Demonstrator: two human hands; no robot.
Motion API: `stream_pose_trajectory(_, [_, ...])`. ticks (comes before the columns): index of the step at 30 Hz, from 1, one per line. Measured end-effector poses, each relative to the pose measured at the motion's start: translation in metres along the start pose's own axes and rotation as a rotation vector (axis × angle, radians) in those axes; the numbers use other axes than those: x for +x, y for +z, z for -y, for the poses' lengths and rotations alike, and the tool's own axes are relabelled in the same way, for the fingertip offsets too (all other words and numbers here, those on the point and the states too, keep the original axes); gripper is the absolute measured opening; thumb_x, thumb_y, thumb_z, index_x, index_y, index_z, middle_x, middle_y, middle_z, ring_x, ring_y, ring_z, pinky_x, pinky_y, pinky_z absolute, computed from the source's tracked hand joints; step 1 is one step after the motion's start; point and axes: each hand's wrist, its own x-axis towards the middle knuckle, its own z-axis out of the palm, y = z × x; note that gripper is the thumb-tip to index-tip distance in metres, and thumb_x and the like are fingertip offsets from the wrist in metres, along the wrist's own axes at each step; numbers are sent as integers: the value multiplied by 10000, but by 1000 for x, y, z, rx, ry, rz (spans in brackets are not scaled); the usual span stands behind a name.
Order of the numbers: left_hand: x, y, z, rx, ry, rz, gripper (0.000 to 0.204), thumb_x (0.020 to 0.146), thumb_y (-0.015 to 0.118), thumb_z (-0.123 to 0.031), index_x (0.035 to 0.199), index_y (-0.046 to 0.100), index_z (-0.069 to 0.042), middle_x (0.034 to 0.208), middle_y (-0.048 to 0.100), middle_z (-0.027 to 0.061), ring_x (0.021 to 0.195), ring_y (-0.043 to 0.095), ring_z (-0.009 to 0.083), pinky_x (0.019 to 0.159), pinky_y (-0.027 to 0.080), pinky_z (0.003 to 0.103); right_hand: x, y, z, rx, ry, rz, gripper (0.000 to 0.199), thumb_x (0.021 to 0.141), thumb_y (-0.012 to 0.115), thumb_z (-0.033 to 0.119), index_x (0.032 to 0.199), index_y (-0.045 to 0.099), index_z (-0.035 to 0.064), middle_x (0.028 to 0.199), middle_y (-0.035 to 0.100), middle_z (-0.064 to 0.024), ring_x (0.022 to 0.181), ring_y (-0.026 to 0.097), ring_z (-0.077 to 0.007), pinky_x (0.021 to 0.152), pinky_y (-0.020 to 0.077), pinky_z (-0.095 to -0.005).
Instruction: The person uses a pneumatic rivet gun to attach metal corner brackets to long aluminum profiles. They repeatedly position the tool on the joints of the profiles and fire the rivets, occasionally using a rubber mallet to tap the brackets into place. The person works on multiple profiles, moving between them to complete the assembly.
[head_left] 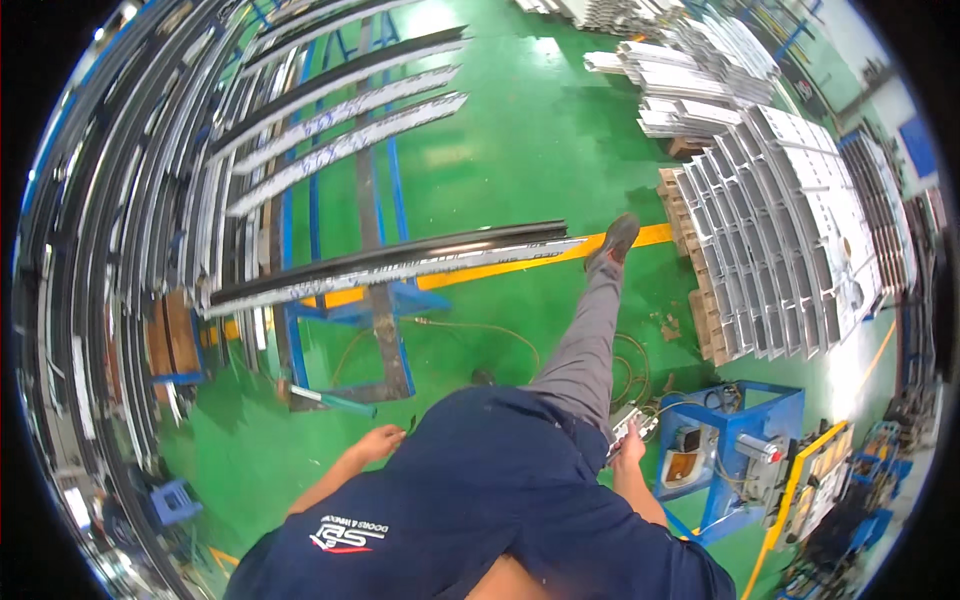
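My right hand (630, 440) closed around a grey pendant controller (625, 425); left hand (378, 443) loosely open, empty, nearer the long profiles (400, 262) lying crosswise ahead on the blue rack (300, 330).

We could not tell what the right hand (631, 443) held: a small pale object (622, 428), half hidden by the hip. The left hand (380, 441) was too small for us to read its fingers. Our own torso (480, 500) hid the near floor. The rack (120, 250) at left blurred into the rim, and the machine (800, 480) at right was cut off.
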Motion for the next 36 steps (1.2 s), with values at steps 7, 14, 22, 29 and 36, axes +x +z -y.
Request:
stream_pose_trajectory(7, [11, 11, 17, 311, -21, 485, 371, 992, 669, -343, 1165, 743, -23, 1142, 772, 206, 1068, 735, 329, 920, 558, 445, -35, -17, 40, -52, -165, 70, 170, 967, 745, 187, 931, 633, 63, 613, 474, 11, 448, 442, -132, 406, 356, -324])
stream_pose_trajectory(14, [-48, -47, -228, 843, 305, 279, 235, 999, 639, -217, 1076, 742, -20, 1068, 764, 225, 1019, 762, 334, 887, 572, 476, -88, -25, 193, -119, -584, 122, 213, 967, 710, 134, 814, 565, 104, 543, 466, 31, 392, 416, -108, 382, 326, -303])
stream_pose_trajectory(22, [-46, -6, -416, 137, 673, 53, 375, 1044, 647, -246, 1350, 638, -30, 1273, 726, 169, 1162, 709, 340, 1020, 556, 445, -187, 23, 339, 282, -570, 616, 283, 980, 622, 110, 741, 470, 108, 586, 373, 38, 472, 365, -123, 470, 313, -331])
stream_pose_trajectory(29, [2, 62, -562, 151, 997, 18, 483, 1033, 654, -261, 1461, 571, -52, 1434, 618, 167, 1370, 569, 316, 1139, 469, 446, -178, 82, 426, 271, -548, 1068, 127, 983, 607, 162, 1021, 548, 56, 606, 365, 24, 468, 360, -123, 508, 359, -337])
stream_pose_trajectory(36, [100, 71, -564, 529, 1006, -587, 740, 856, 846, -294, 1474, 531, -38, 1436, 563, 210, 1354, 520, 416, 1170, 423, 522, -128, 159, 519, -140, -576, 1113, 165, 971, 656, 102, 1105, 578, 48, 672, 452, 26, 525, 412, -89, 517, 375, -298])
